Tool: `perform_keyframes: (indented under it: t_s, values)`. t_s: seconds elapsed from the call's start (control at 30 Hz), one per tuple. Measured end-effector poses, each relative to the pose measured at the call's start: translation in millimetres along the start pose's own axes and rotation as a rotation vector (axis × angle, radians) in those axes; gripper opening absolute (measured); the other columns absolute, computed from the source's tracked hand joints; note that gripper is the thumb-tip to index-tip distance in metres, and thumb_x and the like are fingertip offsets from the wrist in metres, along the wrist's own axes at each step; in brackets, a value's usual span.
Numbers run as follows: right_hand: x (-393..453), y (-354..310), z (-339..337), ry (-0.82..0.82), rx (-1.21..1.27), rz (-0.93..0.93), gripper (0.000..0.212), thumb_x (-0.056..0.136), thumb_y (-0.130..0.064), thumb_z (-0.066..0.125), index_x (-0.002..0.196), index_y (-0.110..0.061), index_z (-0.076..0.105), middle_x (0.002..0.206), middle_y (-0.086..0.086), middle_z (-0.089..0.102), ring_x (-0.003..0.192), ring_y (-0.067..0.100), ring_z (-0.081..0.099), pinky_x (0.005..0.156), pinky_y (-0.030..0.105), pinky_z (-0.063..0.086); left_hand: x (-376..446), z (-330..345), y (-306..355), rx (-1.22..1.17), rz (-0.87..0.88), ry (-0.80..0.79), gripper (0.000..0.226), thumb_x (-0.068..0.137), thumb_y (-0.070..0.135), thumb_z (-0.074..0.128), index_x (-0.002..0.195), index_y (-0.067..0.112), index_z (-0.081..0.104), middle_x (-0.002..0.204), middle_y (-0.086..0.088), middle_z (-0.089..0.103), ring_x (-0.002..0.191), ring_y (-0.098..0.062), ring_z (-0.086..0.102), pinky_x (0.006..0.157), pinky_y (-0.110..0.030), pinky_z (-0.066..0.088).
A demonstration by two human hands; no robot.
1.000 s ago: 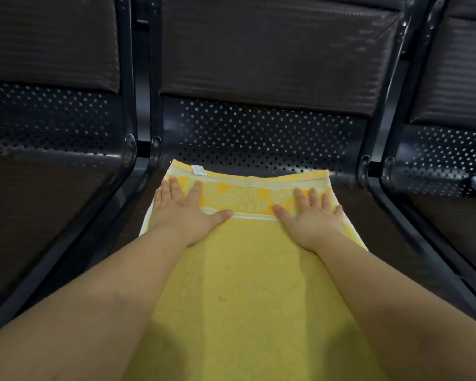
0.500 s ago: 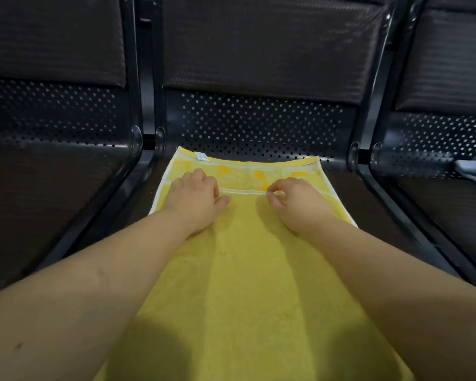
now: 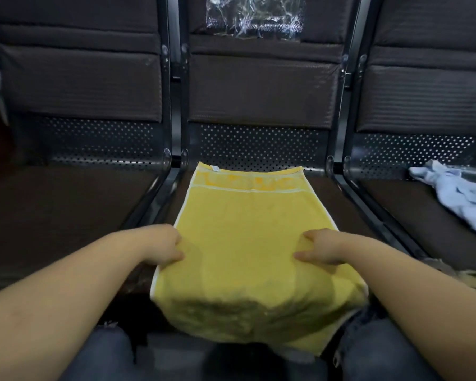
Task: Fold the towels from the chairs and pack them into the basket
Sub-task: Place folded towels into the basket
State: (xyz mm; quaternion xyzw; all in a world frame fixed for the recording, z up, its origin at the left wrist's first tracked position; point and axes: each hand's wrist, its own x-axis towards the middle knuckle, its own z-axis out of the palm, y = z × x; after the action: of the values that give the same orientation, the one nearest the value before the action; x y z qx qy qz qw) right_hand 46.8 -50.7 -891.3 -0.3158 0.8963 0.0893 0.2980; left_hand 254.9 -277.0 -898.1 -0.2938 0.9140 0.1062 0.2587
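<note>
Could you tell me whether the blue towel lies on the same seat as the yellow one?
No, the blue towel lies crumpled on the seat to the right, while the yellow towel is spread on the middle seat.

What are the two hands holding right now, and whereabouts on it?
Both hold the yellow towel spread on the middle chair seat. The left hand grips its left side edge, the right hand its right side edge, near the seat front.

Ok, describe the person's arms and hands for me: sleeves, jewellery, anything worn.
Both forearms are bare, with no sleeve in view. The left hand and right hand show no glove, and no ring, watch or bracelet can be seen. Below them, the legs are in dark blue jeans.
</note>
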Motion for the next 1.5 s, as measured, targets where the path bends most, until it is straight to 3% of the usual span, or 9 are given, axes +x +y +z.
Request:
perform_keyframes:
  t_s: [0.07, 0.37, 0.57, 0.7, 0.97, 1.07, 1.23, 1.37, 1.5]
  values:
    - [-11.1, 13.6, -0.2, 0.027, -0.017, 0.073, 0.077, 0.091, -0.055, 0.051, 0.149, -0.012, 0.025, 0.149, 0.009, 0.037, 0.131, 0.028, 0.042, 0.104, 0.035, 0.039, -5.8, 2.7, -12.6, -0.091, -0.060, 0.077, 0.030, 0.091, 0.039, 0.060, 0.091, 0.009, 0.064, 0.096, -0.004, 0.062, 0.088, -0.019, 0.058, 0.083, -0.031, 0.048]
    - [-31.7, 35.3, -4.5, 0.054, 0.207, 0.295, 0.051, 0.092, -0.035, 0.060, 0.127, 0.001, 0.049, 0.121, 0.015, 0.058, 0.108, 0.028, 0.057, 0.093, 0.033, 0.048, -6.5, 23.7, -0.7, -0.456, -0.379, 0.185, 0.031, 0.083, 0.033, 0.071, 0.100, 0.007, 0.069, 0.100, -0.008, 0.068, 0.089, -0.024, 0.063, 0.076, -0.032, 0.051]
    - [-31.2, 44.6, -4.0, 0.171, 0.826, 0.267, 0.039, 0.090, -0.020, 0.065, 0.116, 0.007, 0.053, 0.101, 0.014, 0.059, 0.091, 0.029, 0.057, 0.080, 0.040, 0.049, -11.7, 13.6, 4.5, -0.796, -0.213, 0.334, 0.034, 0.096, 0.017, 0.050, 0.064, 0.007, 0.050, 0.067, -0.010, 0.049, 0.064, -0.021, 0.048, 0.067, -0.031, 0.037]
    - [-31.0, 54.8, -8.2, 0.183, 1.129, 0.120, 0.045, 0.090, -0.009, 0.063, 0.133, -0.006, 0.047, 0.105, 0.011, 0.058, 0.092, 0.026, 0.058, 0.067, 0.036, 0.050, -26.0, 5.4, -4.5, -1.257, -0.077, 0.368, 0.009, 0.095, 0.011, 0.055, 0.090, 0.018, 0.058, 0.096, -0.010, 0.059, 0.089, -0.024, 0.058, 0.084, -0.041, 0.048]
    - [-43.9, 63.6, -11.6, 0.092, 0.656, -0.172, 0.035, 0.078, -0.014, 0.076, 0.109, -0.026, 0.068, 0.119, -0.003, 0.057, 0.115, 0.017, 0.053, 0.102, 0.030, 0.039, -43.9, 13.3, -36.1, -0.922, -0.012, 0.350, 0.029, 0.078, 0.016, 0.077, 0.101, 0.033, 0.071, 0.110, 0.003, 0.065, 0.110, -0.017, 0.058, 0.101, -0.033, 0.043]
    - [-47.5, 60.9, -12.5, 0.186, 0.461, -0.109, 0.036, 0.077, -0.017, 0.078, 0.111, -0.023, 0.067, 0.109, -0.005, 0.058, 0.109, 0.017, 0.054, 0.094, 0.028, 0.040, -47.6, 14.0, -36.6, -0.581, -0.072, 0.411, 0.036, 0.078, 0.024, 0.078, 0.112, 0.026, 0.069, 0.101, 0.004, 0.064, 0.098, -0.014, 0.058, 0.085, -0.029, 0.045]
    - [-55.1, 56.5, -19.6, 0.315, 0.450, -0.152, 0.014, 0.088, -0.033, 0.066, 0.093, -0.020, 0.067, 0.089, -0.006, 0.061, 0.090, 0.016, 0.056, 0.071, 0.027, 0.042, -51.9, 6.8, -40.7, -0.364, -0.003, 0.483, 0.003, 0.089, 0.034, 0.063, 0.087, 0.032, 0.061, 0.107, 0.007, 0.054, 0.107, -0.014, 0.048, 0.094, -0.035, 0.042]
    - [-66.5, 61.5, -26.7, 0.375, 0.844, -0.241, 0.014, 0.094, -0.037, 0.053, 0.095, -0.028, 0.063, 0.099, -0.011, 0.062, 0.097, 0.012, 0.055, 0.087, 0.032, 0.038, -55.2, -0.3, -56.0, -0.665, 0.142, 0.624, 0.014, 0.093, 0.028, 0.056, 0.080, 0.024, 0.057, 0.095, 0.004, 0.058, 0.098, -0.018, 0.050, 0.089, -0.042, 0.039]
    - [-69.3, 68.6, -23.2, 0.201, 0.848, -0.262, 0.021, 0.094, -0.035, 0.050, 0.101, -0.024, 0.067, 0.103, -0.003, 0.070, 0.100, 0.015, 0.062, 0.096, 0.036, 0.045, -70.5, -7.3, -57.8, -1.005, 0.214, 0.436, 0.069, 0.056, 0.075, 0.069, 0.084, 0.012, 0.062, 0.074, 0.002, 0.066, 0.074, -0.010, 0.060, 0.071, -0.030, 0.042]
